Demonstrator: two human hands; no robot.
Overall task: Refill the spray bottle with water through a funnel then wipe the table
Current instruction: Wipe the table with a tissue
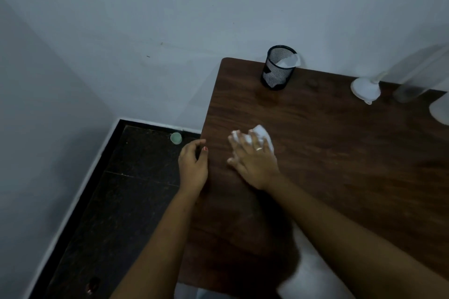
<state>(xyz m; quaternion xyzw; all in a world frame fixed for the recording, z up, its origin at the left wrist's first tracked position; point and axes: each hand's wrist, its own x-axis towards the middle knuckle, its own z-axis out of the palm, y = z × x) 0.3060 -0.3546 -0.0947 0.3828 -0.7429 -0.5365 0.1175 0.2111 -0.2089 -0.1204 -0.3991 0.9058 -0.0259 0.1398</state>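
A crumpled white cloth (261, 135) lies bunched on the dark wood-grain table (340, 153), near its left edge, pressed flat under the right hand (254, 160), whose spread fingers lie over it so that only a rounded lump and a few white folds show past the fingertips; a ring sits on one finger. The left hand (193, 165) rests at the table's left edge, loosely curled and holding nothing, its thumb on the tabletop. At the far right a white funnel (365, 88) lies tipped on its side on the table, its spout pointing away, and just beside it stands a clear bottle (418, 77), blurred and cut off by the picture's edge, so its top cannot be made out. A black wire-mesh cup (278, 68) stands upright near the table's far corner with something pale and translucent sticking out of it. A small greenish cup (176, 138) sits on the dark speckled floor (116, 201) below.
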